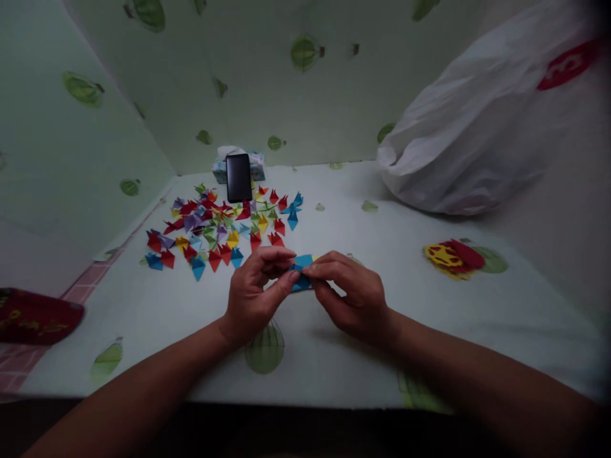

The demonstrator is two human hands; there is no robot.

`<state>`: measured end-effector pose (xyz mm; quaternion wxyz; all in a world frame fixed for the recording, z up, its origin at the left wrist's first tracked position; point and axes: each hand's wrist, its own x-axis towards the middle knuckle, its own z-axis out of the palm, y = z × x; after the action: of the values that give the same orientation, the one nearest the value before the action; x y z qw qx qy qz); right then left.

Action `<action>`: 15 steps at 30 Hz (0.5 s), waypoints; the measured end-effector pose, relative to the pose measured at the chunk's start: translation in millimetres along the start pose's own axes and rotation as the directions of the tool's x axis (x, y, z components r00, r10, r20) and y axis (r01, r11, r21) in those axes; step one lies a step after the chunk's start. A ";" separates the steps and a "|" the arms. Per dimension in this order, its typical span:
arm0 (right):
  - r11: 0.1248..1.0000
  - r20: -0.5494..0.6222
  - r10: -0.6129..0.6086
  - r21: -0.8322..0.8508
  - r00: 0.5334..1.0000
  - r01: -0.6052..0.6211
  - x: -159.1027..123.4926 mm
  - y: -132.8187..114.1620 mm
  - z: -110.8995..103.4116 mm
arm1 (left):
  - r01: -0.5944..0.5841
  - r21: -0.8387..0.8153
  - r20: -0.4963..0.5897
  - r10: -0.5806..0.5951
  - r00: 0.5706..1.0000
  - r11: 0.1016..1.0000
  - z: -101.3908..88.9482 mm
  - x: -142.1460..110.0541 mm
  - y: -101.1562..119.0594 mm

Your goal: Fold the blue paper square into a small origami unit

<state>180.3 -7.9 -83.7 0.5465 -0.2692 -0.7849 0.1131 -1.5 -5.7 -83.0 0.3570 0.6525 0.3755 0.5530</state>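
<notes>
Between both hands, a little above the table, is a small piece of folded blue paper (301,284). My left hand (258,286) pinches it from the left with thumb and fingers. From the right, my right hand (351,289) grips it between thumb and fingertips. Part of the paper is hidden behind the fingers, and a blue square edge shows just beyond them. Left of and beyond my hands lies a spread of small folded paper pieces (214,257) in red, blue, yellow, green and purple, many shaped like origami cranes.
A dark phone (238,178) leans on a tissue box (258,166) behind the folded pieces. A large white plastic bag (468,140) fills the back right. Yellow and red paper cutouts (453,257) lie at the right. A red object (41,318) is at the left edge.
</notes>
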 end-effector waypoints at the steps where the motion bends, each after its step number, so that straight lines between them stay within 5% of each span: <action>1: 1.000 -0.001 -0.001 0.006 1.000 0.001 -0.3 -0.2 0.4 | -0.001 0.006 -0.006 0.001 1.000 1.000 0.1 -0.2 0.6; 15: 0.967 0.042 0.221 0.124 0.974 -0.224 3.3 -0.3 -2.1 | -0.112 -0.002 -0.009 0.112 0.994 0.994 -0.5 -1.1 -5.5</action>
<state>181.2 -6.6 -80.1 0.5355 -0.3184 -0.7484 0.2275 -2.7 -4.1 -88.3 0.3247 0.6696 0.3392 0.5755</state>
